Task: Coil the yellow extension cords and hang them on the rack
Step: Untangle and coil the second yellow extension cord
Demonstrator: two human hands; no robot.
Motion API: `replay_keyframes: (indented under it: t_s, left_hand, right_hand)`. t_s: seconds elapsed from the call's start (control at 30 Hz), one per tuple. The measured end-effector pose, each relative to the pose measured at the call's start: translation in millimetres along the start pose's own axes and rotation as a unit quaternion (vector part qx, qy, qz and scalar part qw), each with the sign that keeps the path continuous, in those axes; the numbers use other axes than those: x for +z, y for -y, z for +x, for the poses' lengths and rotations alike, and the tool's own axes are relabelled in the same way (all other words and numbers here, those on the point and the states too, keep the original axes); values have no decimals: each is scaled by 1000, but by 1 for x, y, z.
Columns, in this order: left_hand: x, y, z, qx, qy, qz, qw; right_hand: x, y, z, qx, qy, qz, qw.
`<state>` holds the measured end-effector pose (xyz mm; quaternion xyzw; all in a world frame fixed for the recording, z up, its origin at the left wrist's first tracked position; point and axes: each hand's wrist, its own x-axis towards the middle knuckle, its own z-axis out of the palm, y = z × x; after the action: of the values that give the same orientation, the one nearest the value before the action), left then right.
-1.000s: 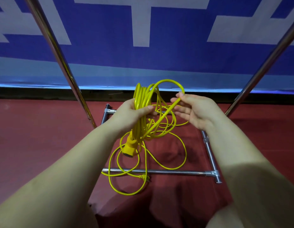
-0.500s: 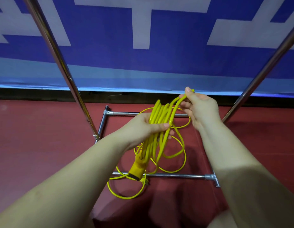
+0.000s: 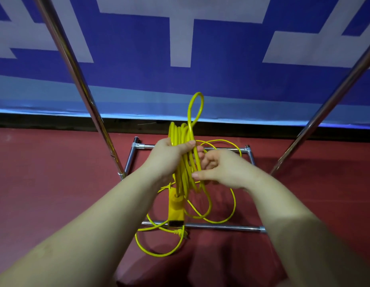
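Right hand drops below the coil top

Left hand (image 3: 169, 158) keeps its grip around the yellow cord (image 3: 183, 162) bundle; right hand (image 3: 219, 168), fingers loosely curled, now touches strands beside it, a loop standing above.

Left hand (image 3: 169, 157) fisted, right hand (image 3: 220, 168) loosely curled alongside.

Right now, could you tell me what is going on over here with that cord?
A person is coiling a yellow cord over the foot of a metal rack. The left hand grips the gathered loops, and the socket block hangs below it. The right hand is at the bundle with one strand across its fingers. Several loose loops lie on the red floor; nothing is hung yet.
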<state>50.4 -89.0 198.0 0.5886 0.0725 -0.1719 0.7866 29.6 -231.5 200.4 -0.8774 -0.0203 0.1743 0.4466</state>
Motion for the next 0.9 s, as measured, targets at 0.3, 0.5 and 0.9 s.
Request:
replay_keyframes:
  t_s: [0.3, 0.5, 0.9]
  left_hand:
    - [-18, -11, 9, 47, -75, -17, 996]
    - [-32, -12, 13, 74, -93, 66, 991]
    - [-40, -25, 9, 119, -58, 65, 989]
  right_hand:
    - [1, 1, 12, -87, -235, 66, 966]
    - [-23, -8, 11, -41, -358, 128, 924]
    - [-19, -9, 12, 70, -183, -209, 958]
